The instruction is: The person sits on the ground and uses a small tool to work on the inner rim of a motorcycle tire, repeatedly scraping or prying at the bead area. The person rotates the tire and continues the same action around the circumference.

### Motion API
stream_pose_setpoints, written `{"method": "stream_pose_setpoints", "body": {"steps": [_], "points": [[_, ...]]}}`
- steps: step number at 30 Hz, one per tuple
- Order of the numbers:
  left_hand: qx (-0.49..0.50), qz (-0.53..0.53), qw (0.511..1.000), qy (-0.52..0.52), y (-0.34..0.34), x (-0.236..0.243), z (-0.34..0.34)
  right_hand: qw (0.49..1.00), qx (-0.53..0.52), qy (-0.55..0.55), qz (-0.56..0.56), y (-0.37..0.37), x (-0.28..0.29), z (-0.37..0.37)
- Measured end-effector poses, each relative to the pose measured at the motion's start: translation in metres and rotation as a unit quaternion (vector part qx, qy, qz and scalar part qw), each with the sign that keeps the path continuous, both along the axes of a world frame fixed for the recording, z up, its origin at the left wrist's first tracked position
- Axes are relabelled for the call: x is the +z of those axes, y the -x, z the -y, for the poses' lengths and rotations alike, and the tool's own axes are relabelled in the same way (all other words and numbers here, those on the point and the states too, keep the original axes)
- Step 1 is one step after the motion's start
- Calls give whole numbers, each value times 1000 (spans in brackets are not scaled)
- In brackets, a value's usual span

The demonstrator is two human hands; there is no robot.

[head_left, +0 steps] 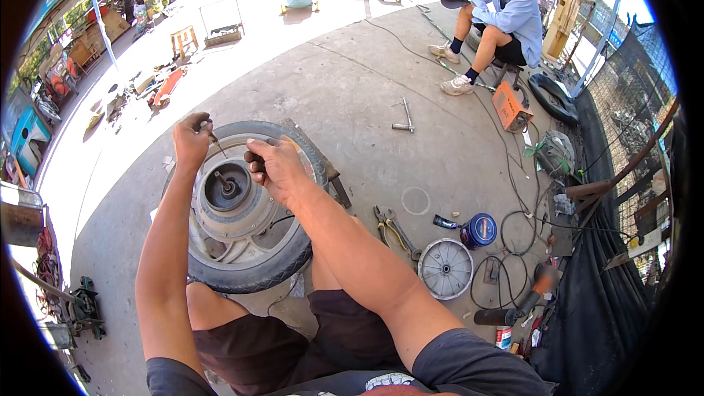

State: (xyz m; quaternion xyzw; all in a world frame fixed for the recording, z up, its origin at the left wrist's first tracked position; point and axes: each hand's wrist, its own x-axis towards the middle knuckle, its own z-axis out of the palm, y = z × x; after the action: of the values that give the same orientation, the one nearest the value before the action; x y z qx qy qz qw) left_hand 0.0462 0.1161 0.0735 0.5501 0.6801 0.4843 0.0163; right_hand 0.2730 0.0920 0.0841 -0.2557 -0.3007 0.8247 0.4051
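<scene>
Concrete floor (pixel 352 88) carries a scooter wheel (pixel 246 209) before the knees; left hand (pixel 192 139) clamped on a thin tool (pixel 215 141) at its rim; right hand (pixel 275 167) gripping the tyre's edge.

Daylight, strong. The far pale concrete yard (pixel 242 22) is sunlit and near overexposed; the near grey concrete floor (pixel 411 103) lies in even shade with soft shadows. Focus is sharp at centre. Fisheye bends straight edges toward the rim; black vignette at corners. Seated person's face blurred.
</scene>
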Motion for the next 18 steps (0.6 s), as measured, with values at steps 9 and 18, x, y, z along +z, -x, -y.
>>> {"method": "stream_pose_setpoints", "body": {"steps": [9, 18], "points": [[38, -1, 998, 58, -16, 17, 11, 1000, -5, 1, 1, -2, -1, 0], [-8, 6, 1000, 19, 3, 7, -1, 1000, 2, 9, -9, 2, -4, -1]]}}
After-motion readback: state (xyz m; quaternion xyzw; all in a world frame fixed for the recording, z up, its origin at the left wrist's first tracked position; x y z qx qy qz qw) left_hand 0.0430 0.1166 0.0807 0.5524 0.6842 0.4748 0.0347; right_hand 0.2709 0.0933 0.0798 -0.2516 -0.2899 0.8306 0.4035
